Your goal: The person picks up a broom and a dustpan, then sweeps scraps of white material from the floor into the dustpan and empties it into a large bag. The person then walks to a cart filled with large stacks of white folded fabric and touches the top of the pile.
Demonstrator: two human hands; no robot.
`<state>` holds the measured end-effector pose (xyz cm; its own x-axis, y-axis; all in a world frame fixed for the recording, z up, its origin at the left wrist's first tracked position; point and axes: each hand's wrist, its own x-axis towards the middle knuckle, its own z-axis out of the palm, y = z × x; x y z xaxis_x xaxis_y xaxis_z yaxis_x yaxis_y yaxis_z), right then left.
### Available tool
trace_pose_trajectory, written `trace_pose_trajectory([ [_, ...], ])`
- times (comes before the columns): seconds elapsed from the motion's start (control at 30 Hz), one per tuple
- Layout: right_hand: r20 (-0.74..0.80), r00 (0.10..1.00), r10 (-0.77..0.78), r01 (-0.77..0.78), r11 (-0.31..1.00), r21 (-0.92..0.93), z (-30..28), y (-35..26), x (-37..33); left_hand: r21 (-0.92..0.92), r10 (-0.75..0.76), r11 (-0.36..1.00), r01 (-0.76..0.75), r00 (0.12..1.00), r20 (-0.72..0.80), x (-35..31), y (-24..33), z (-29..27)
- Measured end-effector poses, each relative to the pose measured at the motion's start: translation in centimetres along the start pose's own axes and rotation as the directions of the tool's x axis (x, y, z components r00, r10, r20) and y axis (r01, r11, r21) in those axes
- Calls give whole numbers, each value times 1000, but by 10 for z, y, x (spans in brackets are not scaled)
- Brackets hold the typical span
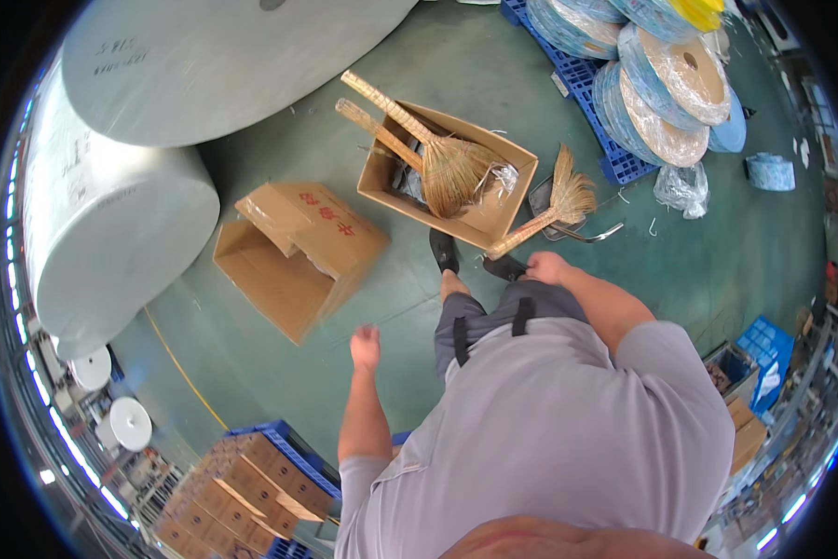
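My left hand (pixel 366 347) is held out over the floor, its fingers curled in with nothing visible in them. The closest thing to it is an open cardboard box (pixel 354 238) lying on its side, apart from the hand and slightly blurred. My right hand (pixel 549 268) is beside my right leg, fingers bent closed, no object showing in them. In front of my feet stands an open carton (pixel 489 216) holding two straw brooms (pixel 456 172), their handles jutting over its far left edge. A third straw broom (pixel 568 194) lies across a dustpan (pixel 542 197) to the carton's right.
Huge white rolls (pixel 121 242) stand at the left. Wrapped blue reels (pixel 656 93) are stacked on a blue pallet (pixel 582 84) at the far right, beside a clear plastic bundle (pixel 682 189). Behind me at left, cartons (pixel 232 494) sit on a pallet near a yellow floor line (pixel 184 373).
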<state>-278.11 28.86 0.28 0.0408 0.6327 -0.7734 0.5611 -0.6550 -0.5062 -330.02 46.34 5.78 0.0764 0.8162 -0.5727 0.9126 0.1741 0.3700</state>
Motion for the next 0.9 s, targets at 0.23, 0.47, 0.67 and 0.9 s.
trace_pose_trajectory([
  [0.23, -248, 879, 408, -300, 876, 378, 57, 46, -94, -279, 442, 857, -433, 897, -36, 284, 221, -45],
  [0.47, -122, 749, 652, -423, 611, 669, 149, 5, -149, -372, 296, 869, -326, 945, -137, 463, 380, -33],
  [0.67, -118, 742, 660, -345, 526, 778, 133, -93, -121, -460, 159, 861, -216, 974, -160, 542, 426, -15],
  [0.9, -103, 859, 502, -251, 587, 769, 108, -140, -67, -527, 160, 845, -93, 984, 82, 561, 437, 8],
])
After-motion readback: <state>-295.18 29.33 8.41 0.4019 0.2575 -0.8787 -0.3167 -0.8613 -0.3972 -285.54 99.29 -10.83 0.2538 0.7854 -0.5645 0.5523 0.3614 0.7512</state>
